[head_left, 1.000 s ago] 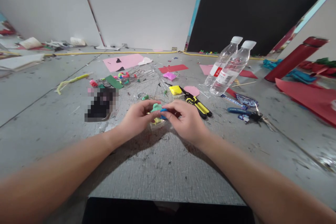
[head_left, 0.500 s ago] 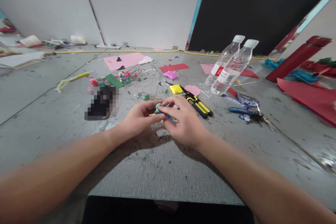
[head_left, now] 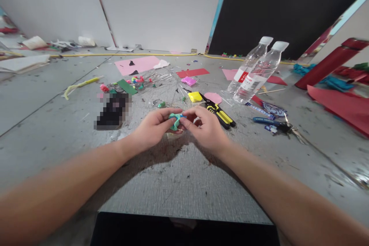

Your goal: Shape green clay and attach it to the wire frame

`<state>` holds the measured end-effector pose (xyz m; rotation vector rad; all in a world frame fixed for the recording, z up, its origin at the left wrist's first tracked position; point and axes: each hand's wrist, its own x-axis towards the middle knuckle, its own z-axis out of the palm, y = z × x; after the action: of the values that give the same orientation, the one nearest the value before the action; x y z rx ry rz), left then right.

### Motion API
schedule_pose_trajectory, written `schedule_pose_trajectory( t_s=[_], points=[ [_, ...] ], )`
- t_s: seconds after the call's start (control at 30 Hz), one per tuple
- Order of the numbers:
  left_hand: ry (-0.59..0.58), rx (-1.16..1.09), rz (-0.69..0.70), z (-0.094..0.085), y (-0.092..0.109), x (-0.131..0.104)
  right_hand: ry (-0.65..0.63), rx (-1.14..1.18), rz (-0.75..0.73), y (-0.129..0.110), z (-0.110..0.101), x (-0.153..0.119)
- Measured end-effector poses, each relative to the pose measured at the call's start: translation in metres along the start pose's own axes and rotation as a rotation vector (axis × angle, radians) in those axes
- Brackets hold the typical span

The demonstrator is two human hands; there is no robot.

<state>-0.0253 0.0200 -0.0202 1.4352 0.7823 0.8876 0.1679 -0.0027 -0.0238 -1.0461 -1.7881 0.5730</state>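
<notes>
Left hand (head_left: 152,125) had the green clay (head_left: 174,122) pinched between thumb and fingers; right hand (head_left: 206,126) was pinching at the blue bit (head_left: 182,115) on the clay's right side. Clay sat between both hands' fingertips, near the middle of the counter (head_left: 161,188). Something pale showed under the fingers, too hidden to tell what. Pliers (head_left: 221,115), black and yellow, lay just right of and beyond right hand, with a yellow packet (head_left: 195,97) and pink disc (head_left: 213,98) by their head end. Pink packet (head_left: 188,80) lay farther back. Wire ring (head_left: 158,103) was just beyond left hand. Pixelated dark item (head_left: 113,113) lay to the left, green paper (head_left: 127,87) behind it. Two bottles (head_left: 256,79) stood right of the pliers, red flask (head_left: 331,63) farther right.
</notes>
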Motion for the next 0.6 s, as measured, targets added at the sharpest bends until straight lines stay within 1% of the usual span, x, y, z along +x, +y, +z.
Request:
schedule_pose_trajectory(
  t_s=[0.13,0.27,0.33,0.43,0.5,0.57,0.6],
  points=[
    [0.059,0.008,-0.029,-0.002,-0.0036,-0.0013,0.023,0.027,0.033,-0.0017,0.001,-0.0012],
    [0.027,-0.144,-0.063,-0.0025,-0.0067,0.0001,-0.005,-0.004,0.005,0.0001,-0.0014,-0.0006],
    [0.027,-0.144,-0.044,-0.0017,-0.0064,0.0004,-0.004,-0.038,-0.049,0.0019,-0.0027,0.0],
    [0.049,0.076,0.077,-0.002,-0.0031,-0.0005,-0.007,-0.102,-0.165,0.0036,-0.0031,0.0003],
    [0.043,0.243,0.173,-0.0036,-0.0002,-0.0012,-0.038,-0.135,-0.219,0.0033,-0.0018,-0.0004],
    [0.031,0.328,0.229,-0.0049,0.002,-0.0014,-0.063,-0.14,-0.216,0.0021,0.0001,-0.0015],
    [0.029,0.335,0.231,-0.005,0.0025,-0.0013,-0.061,-0.133,-0.201,0.0013,0.0008,-0.0019]
  ],
)
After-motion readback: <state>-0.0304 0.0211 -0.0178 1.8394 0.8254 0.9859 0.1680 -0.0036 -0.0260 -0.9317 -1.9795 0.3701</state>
